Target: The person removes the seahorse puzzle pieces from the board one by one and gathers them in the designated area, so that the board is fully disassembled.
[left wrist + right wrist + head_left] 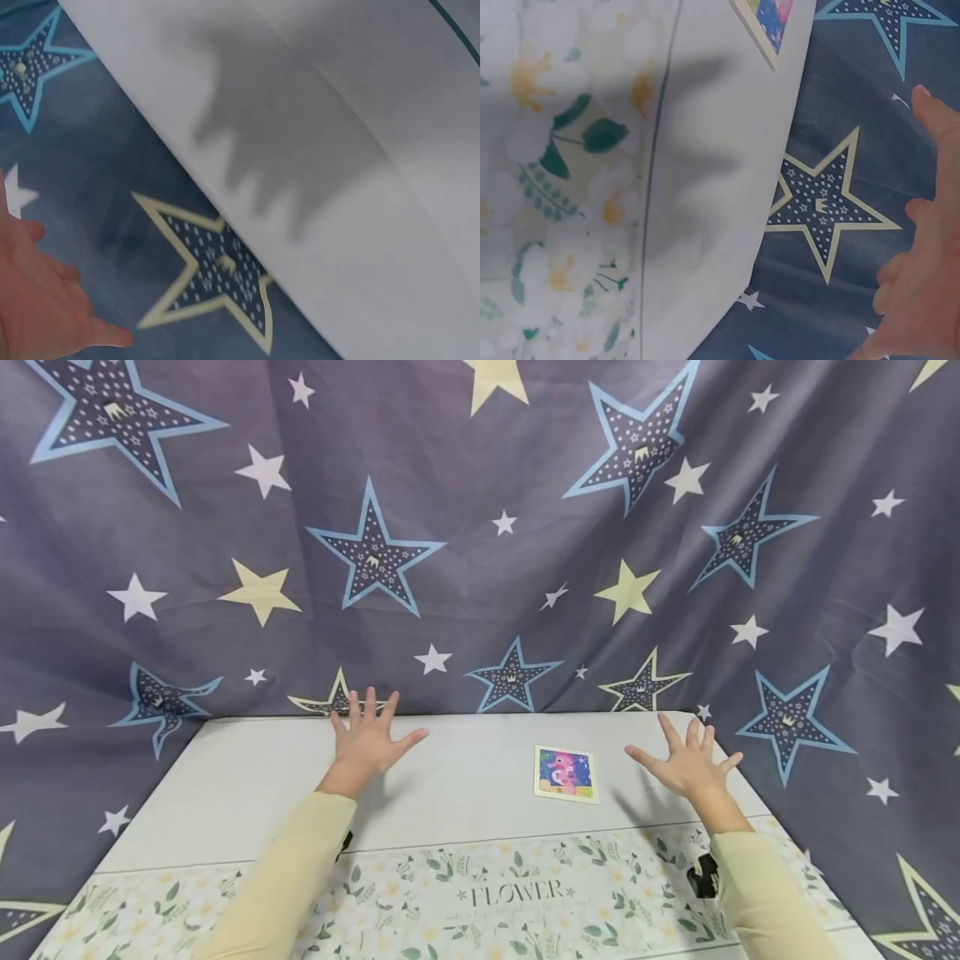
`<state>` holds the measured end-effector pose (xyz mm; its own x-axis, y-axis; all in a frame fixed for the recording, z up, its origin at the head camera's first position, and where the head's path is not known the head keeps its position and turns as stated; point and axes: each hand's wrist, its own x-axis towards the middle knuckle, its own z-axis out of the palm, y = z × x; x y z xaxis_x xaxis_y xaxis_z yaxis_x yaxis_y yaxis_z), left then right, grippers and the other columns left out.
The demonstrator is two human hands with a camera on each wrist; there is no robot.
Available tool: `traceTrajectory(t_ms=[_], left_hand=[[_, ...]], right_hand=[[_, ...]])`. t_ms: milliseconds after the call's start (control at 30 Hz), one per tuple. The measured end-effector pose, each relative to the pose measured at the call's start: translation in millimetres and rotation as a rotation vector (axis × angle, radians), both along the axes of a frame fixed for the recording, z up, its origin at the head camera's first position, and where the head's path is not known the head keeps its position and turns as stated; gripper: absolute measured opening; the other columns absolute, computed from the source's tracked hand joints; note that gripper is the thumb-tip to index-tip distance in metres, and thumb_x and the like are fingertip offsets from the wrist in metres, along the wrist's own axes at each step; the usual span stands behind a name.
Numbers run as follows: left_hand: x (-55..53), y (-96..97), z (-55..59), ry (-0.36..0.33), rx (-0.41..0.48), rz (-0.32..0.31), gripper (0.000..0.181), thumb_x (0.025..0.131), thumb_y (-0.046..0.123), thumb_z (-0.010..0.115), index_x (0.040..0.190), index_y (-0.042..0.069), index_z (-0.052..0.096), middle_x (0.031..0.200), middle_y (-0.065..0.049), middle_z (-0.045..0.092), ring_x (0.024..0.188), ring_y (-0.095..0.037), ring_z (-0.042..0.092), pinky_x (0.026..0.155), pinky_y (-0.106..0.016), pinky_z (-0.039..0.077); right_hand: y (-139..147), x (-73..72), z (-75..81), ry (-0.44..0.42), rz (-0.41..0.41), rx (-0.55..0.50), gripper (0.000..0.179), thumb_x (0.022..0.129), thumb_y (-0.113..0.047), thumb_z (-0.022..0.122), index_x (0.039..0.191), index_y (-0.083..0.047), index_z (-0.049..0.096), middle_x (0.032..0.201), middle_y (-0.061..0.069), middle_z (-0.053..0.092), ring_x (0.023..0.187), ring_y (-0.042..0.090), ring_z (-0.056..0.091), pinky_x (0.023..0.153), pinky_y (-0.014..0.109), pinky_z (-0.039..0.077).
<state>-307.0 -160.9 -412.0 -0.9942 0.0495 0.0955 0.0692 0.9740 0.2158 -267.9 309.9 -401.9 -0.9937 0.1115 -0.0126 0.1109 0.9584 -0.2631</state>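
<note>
My left hand [365, 739] hangs over the back left part of the table with its fingers spread and nothing in it. On the other side my right hand [690, 766] is held up the same way, fingers apart and holding nothing. Between the two, nearer the right hand, a small square picture puzzle [566, 774] with a pink seahorse on a blue ground and a cream border lies flat. Its corner also shows at the top of the right wrist view, and the right hand [926, 247] is at that view's right edge. The left wrist view catches the left hand [45, 300] at lower left.
The white table [465, 810] carries a floral band [405, 893] with the word FLOWER across its front. A dark blue-grey curtain [465, 468] with stars hangs right behind the table's back edge and down both sides. Hand shadows fall on the tabletop.
</note>
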Motion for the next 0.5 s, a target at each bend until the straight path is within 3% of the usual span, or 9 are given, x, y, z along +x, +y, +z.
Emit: traceTrajectory(t_ms=[267,500], left_hand=[[-7.9,42.6,-9.4,-0.017,0.013,-0.057,0.096,0.079,0.083,0.028,0.151,0.021,0.014,0.156,-0.02,0.01,0.143,-0.043,0.001,0.105,-0.071,0.005],[-9.1,79.0,-19.4,-0.039,0.073,-0.151,0.089,0.083,0.074,0.039,0.151,0.021,0.019,0.154,-0.018,0.02,0.143,-0.041,0.011,0.106,-0.067,0.019]], right_hand=[[-9,-3.2,-13.6,-0.008,0.029,-0.028,0.097,0.08,-0.08,0.036,0.152,-0.021,0.006,0.149,0.035,-0.009,0.136,0.054,-0.009,0.092,0.079,-0.01],[-20,-3.7,-21.8,0.014,0.054,-0.046,0.093,0.082,-0.073,0.042,0.151,-0.017,0.013,0.15,0.035,-0.001,0.138,0.053,0.0,0.097,0.077,0.0]])
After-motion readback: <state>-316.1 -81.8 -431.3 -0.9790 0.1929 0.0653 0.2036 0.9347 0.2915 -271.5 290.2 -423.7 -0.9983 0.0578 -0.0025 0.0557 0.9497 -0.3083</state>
